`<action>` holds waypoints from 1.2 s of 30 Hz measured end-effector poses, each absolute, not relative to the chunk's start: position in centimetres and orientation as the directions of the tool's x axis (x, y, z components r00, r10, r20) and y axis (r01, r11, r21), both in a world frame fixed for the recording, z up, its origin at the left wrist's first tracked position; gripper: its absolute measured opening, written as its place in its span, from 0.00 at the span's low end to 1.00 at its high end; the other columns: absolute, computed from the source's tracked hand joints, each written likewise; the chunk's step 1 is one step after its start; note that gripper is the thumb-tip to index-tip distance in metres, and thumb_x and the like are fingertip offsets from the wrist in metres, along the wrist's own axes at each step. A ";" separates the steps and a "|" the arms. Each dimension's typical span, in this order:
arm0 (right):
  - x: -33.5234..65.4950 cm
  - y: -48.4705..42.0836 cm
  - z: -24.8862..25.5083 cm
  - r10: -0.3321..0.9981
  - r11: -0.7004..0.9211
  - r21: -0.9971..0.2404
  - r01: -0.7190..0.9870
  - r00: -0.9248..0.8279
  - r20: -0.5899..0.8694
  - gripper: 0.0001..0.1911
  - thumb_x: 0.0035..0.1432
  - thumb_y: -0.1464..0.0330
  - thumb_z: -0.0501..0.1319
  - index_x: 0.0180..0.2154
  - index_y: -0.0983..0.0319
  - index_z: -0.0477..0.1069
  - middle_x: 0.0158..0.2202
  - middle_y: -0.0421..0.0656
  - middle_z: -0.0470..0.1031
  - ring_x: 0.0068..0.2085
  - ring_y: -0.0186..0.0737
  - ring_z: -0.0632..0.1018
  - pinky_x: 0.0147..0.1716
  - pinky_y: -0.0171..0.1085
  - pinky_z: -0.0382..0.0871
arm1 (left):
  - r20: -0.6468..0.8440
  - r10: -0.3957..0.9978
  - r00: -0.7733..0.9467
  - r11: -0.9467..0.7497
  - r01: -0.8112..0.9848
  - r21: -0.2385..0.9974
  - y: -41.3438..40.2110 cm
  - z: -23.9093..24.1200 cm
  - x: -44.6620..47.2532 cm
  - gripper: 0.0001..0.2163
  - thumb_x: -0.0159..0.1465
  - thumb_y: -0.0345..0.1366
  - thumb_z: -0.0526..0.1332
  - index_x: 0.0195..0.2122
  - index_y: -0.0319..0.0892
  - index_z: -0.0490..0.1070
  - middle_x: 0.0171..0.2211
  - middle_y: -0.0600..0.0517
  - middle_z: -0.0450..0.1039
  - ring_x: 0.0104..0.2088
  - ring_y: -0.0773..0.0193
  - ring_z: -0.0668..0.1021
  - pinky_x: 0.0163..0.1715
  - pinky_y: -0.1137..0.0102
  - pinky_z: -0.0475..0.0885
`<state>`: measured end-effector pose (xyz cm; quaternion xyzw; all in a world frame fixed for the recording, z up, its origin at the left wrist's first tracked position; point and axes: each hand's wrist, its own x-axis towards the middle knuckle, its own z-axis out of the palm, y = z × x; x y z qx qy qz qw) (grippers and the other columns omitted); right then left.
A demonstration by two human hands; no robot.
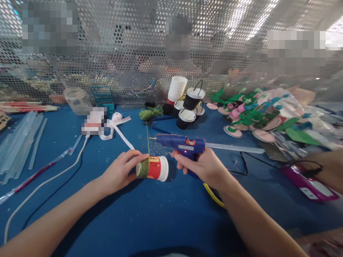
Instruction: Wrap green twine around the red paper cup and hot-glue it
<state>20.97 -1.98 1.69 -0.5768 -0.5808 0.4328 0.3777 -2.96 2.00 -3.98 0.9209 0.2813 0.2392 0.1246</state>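
Observation:
A red and white paper cup (pixel 155 167) lies on its side on the blue table, its base end wound with green yarn (pixel 144 167). My left hand (pixel 123 167) is closed around that base end. From the cup a strand runs back to a green ball of yarn (pixel 146 114). My right hand (pixel 205 166) grips a blue hot glue gun (pixel 182 143) with its small red light lit. The gun's nozzle points left, above the cup and close to the strand. A clear glue stick (pixel 235 147) sticks out of its back.
Behind stand a stack of paper cups (pixel 177 89) and several black-wrapped cups (pixel 186 119) with handles. Green felt pieces and round bases (pixel 233 131) pile up at right, beside a purple power strip (pixel 309 182). Loose glue sticks (pixel 23 142), white ribbon (pixel 122 134) and a white cable (pixel 50 176) lie left.

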 end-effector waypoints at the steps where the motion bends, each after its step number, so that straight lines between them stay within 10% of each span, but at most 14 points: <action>1: 20.8 -1.9 1.6 0.997 -0.053 -0.937 0.346 -0.032 -0.068 0.12 0.48 0.60 0.60 0.27 0.63 0.70 0.18 0.39 0.70 0.17 0.32 0.69 0.18 0.32 0.66 | 0.350 0.593 0.725 -0.794 0.454 0.406 1.9 -4.0 -2.9 0.19 0.61 0.31 0.55 0.53 0.43 0.56 0.46 0.43 0.63 0.44 0.57 0.71 0.40 0.64 0.70; 10: 20.5 -2.1 1.1 0.996 -0.074 -0.928 0.365 -0.025 -0.089 0.12 0.48 0.60 0.59 0.25 0.63 0.68 0.16 0.38 0.68 0.16 0.30 0.67 0.16 0.31 0.64 | 0.249 0.649 0.719 -0.650 0.354 0.673 1.5 -2.6 -2.4 0.24 0.57 0.36 0.62 0.54 0.44 0.56 0.49 0.44 0.62 0.48 0.58 0.69 0.46 0.64 0.68; 36: 21.0 -3.4 1.2 0.990 -0.121 -0.869 0.479 -0.009 -0.143 0.13 0.48 0.59 0.59 0.25 0.64 0.69 0.16 0.38 0.68 0.16 0.30 0.67 0.15 0.31 0.63 | 0.006 0.751 0.660 -0.409 0.458 0.789 1.7 -1.1 -2.1 0.27 0.54 0.38 0.60 0.54 0.42 0.54 0.45 0.46 0.63 0.46 0.56 0.68 0.47 0.58 0.65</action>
